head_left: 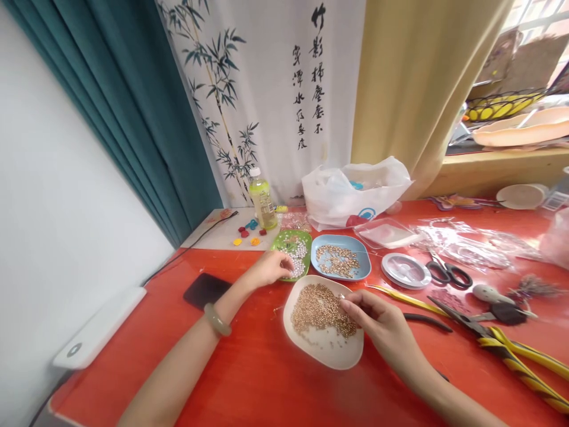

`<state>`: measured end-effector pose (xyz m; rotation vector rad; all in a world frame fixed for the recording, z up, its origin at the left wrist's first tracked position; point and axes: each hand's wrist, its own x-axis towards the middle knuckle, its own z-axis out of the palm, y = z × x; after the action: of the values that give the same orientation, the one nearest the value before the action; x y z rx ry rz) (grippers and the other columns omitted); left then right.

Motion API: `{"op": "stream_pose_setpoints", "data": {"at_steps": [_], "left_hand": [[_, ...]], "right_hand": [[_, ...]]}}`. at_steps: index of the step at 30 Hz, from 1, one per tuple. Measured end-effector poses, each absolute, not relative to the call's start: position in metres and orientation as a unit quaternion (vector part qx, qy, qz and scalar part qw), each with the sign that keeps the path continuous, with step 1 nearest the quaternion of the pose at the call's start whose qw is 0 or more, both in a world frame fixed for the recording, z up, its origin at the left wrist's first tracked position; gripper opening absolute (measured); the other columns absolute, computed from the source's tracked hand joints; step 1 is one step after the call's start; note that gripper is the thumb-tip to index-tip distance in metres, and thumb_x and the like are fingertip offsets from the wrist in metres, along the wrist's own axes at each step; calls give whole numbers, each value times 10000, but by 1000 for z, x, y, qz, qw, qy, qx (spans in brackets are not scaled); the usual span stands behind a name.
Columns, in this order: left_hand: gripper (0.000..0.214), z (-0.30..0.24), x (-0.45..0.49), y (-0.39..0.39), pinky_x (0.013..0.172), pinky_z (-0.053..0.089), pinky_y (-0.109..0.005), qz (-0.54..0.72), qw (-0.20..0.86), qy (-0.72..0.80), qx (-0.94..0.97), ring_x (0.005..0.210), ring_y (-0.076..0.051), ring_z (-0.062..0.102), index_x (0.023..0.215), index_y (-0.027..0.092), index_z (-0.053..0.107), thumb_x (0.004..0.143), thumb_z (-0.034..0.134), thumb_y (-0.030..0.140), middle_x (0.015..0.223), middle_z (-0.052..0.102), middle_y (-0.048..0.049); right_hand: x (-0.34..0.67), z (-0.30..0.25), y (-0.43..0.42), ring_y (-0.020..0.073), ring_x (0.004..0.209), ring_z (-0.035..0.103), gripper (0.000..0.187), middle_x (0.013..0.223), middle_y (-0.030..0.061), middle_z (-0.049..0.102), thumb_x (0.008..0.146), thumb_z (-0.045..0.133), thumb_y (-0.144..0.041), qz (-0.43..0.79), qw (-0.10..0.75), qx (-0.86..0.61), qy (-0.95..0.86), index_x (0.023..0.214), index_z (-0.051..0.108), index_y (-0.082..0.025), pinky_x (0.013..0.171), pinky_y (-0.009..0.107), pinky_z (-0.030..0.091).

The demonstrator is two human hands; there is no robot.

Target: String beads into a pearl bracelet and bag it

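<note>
My left hand [270,268] reaches over the edge of a green tray [276,242] of white beads [299,249]. Its fingers are curled together at the beads, and whatever they pinch is hidden. Above the right side of a cream tray [322,354] of gold beads [317,308], my right hand [377,317] is closed in a pinch. A tiny pale, shiny spot shows at its fingertips, too small to name. Behind the cream tray, a blue tray [365,268] holds more gold beads [338,261].
Scissors [450,274], a white spool [406,270] and yellow-handled pliers [502,350] lie on the right of the red table [249,373]. A dark phone [208,290] lies at left. Behind stand a drink bottle [263,201] and a white plastic bag [333,196].
</note>
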<state>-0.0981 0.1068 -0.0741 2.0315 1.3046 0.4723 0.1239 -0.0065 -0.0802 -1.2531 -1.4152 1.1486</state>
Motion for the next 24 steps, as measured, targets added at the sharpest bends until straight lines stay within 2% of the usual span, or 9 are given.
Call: {"op": "stream_pose_setpoints", "data": {"at_steps": [8, 13, 16, 19, 24], "left_hand": [[64, -76, -96, 106, 629, 421, -251, 182, 323, 509, 777, 658, -158, 590, 626, 136, 647, 621, 604, 182, 692, 667, -43], [116, -61, -84, 93, 613, 405, -263, 240, 311, 523, 757, 630, -139, 548, 662, 141, 636, 675, 579, 241, 676, 639, -39], [158, -52, -66, 74, 563, 411, -238, 323, 483, 477, 660, 563, -102, 524, 699, 130, 627, 676, 609, 285, 655, 624, -33], [182, -52, -48, 56, 597, 429, -218, 356, 636, 404, 552, 626, -99, 562, 724, 119, 635, 628, 677, 268, 687, 639, -48], [183, -62, -33, 43, 616, 444, -197, 372, 710, 392, 452, 633, -82, 567, 727, 103, 668, 589, 719, 212, 720, 650, -58]], "right_hand": [[125, -84, -6, 120, 553, 496, 299, 600, -6, 541, 739, 537, -471, 454, 447, -506, -581, 667, 551, -181, 518, 239, 414], [125, -85, -6, 123, 557, 493, 288, 605, 0, 537, 746, 535, -455, 464, 446, -500, -579, 679, 552, -176, 523, 247, 413], [125, -85, -6, 120, 557, 483, 283, 604, -4, 523, 752, 529, -446, 472, 444, -495, -579, 675, 547, -175, 523, 247, 408], [125, -83, -7, 113, 544, 465, 273, 589, -12, 504, 750, 531, -434, 466, 451, -493, -580, 666, 547, -174, 513, 243, 398], [125, -79, -9, 114, 549, 477, 262, 588, -10, 520, 744, 533, -413, 478, 452, -486, -575, 648, 543, -169, 522, 244, 400]]}}
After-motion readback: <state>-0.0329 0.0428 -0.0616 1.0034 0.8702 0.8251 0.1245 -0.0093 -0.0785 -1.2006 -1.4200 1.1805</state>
